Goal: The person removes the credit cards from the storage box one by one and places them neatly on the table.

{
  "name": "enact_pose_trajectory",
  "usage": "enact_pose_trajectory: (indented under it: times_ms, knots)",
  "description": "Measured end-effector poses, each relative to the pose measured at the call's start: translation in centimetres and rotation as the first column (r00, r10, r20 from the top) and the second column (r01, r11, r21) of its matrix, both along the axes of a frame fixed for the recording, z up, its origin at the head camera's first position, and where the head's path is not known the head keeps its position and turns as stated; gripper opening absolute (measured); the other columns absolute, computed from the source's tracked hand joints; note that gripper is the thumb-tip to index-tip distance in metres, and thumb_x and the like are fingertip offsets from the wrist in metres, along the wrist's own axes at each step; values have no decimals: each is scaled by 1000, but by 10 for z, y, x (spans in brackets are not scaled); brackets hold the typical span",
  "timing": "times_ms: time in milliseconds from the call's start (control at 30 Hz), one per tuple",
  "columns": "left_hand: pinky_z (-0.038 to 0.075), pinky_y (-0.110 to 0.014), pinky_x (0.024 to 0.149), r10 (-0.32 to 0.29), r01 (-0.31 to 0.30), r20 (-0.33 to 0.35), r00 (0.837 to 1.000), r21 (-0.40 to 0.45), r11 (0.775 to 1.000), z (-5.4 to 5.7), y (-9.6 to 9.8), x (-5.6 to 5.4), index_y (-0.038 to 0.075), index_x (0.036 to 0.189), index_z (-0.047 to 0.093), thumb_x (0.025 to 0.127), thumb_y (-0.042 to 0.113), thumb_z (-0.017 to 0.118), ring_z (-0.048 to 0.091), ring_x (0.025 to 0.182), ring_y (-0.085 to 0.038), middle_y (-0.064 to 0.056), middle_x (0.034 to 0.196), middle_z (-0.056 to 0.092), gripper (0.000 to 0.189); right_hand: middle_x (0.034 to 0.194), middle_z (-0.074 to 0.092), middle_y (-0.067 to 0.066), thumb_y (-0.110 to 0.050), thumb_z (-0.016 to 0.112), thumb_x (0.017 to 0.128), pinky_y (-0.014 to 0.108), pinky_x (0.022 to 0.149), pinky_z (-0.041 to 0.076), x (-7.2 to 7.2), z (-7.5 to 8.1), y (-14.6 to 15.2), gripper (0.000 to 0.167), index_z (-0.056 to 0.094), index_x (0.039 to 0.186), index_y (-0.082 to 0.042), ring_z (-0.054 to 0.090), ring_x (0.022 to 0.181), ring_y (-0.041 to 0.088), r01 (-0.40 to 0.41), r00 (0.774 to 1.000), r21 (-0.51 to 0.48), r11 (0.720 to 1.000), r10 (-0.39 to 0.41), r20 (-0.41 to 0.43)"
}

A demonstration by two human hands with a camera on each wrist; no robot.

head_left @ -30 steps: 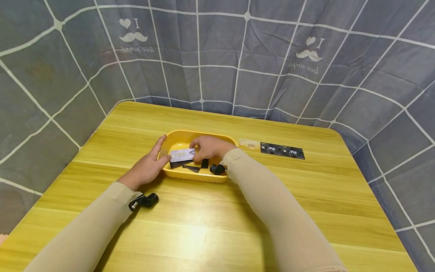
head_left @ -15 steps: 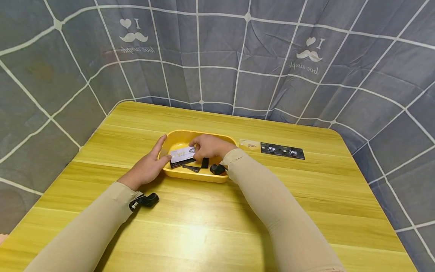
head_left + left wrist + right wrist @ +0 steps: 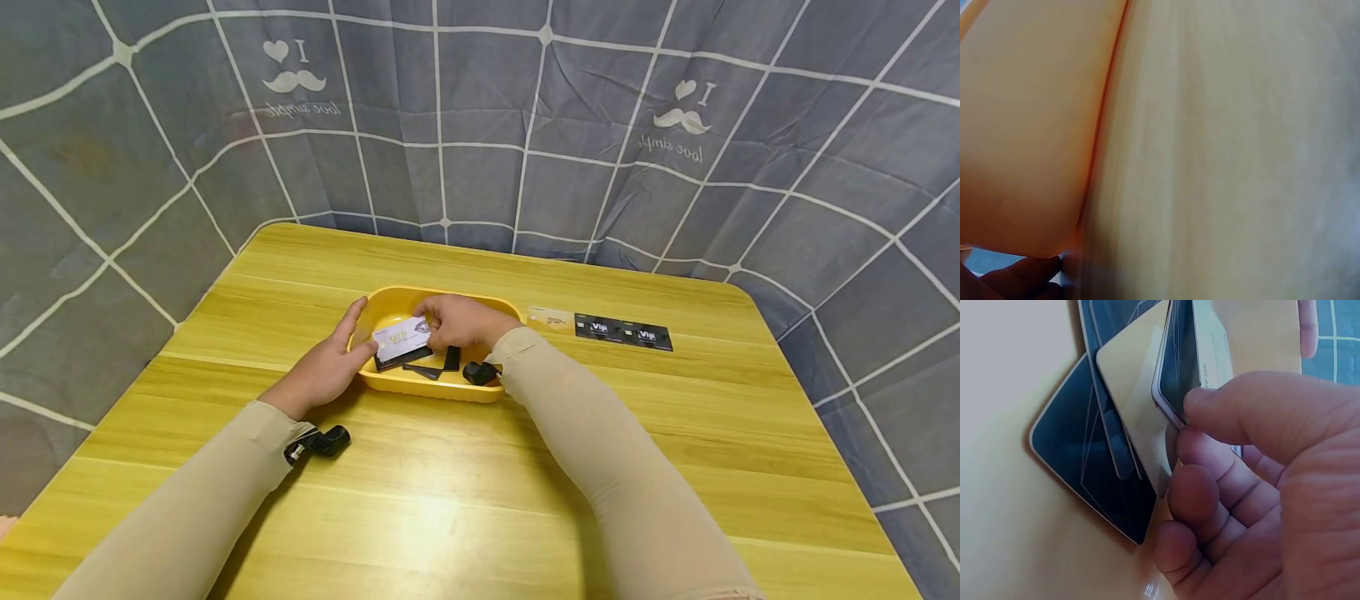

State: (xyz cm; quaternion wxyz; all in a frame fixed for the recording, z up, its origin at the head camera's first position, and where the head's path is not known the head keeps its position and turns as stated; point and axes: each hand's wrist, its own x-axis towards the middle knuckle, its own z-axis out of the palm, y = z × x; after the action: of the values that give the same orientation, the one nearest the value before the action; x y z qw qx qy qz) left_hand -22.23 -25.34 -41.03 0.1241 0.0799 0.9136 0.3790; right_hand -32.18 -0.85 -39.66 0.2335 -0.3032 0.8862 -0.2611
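Note:
At the left end of the yellow plastic basin, my left hand holds the rim, thumb over the inner side and fingers along the outer wall. My right hand reaches into the basin and pinches a white VIP card at its right end, between thumb and index finger. In the right wrist view a dark card also lies at that thumb's tip, against the white one. More cards lie fanned beneath, among them a gold-toned card and a black card.
Right of the basin, a gold card and two black VIP cards lie in a row on the wooden table. Several dark cards are on the basin floor. A grey checked curtain hangs behind.
My right hand has shifted slightly up and left, and the white card has tilted, its right end rising. The left hand keeps its place on the basin.

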Motion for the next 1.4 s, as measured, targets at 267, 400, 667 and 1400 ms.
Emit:
enact_pose_trajectory:
  times_ms: [267,400,667,1400]
  knots:
    - [26,-75,121,3,-3,5,1000,-6,1000,0,1,0,38,169,-10,110,51,39,28,153,-59,-28,173,17,78,104,66,7,-9,71,95,22,64,43,1,1,1,63,50,154,-4,55,76,15,-10,1000,2,1000,10,8]
    - [26,-75,121,4,-4,9,1000,-11,1000,1,2,0,38,169,-10,110,51,39,28,153,-59,-28,173,17,78,99,65,5,-9,70,96,22,63,42,1,2,1,61,50,154,-4,52,72,14,-11,1000,7,1000,11,2]
    - [26,-75,121,1,-1,0,1000,-11,1000,1,2,1,37,169,-11,110,51,39,28,153,-59,-29,173,18,78,87,60,2,-6,71,94,23,59,39,-1,0,1,62,51,154,-5,48,65,14,1,1000,-1,1000,-1,-6]
    - [26,-75,120,2,-2,-8,1000,-6,1000,-1,2,1,37,169,-10,110,50,39,28,152,-59,-28,173,17,78,86,57,2,-5,69,95,24,59,39,-1,-1,2,62,50,154,-7,47,65,14,6,999,-26,1000,-5,33]
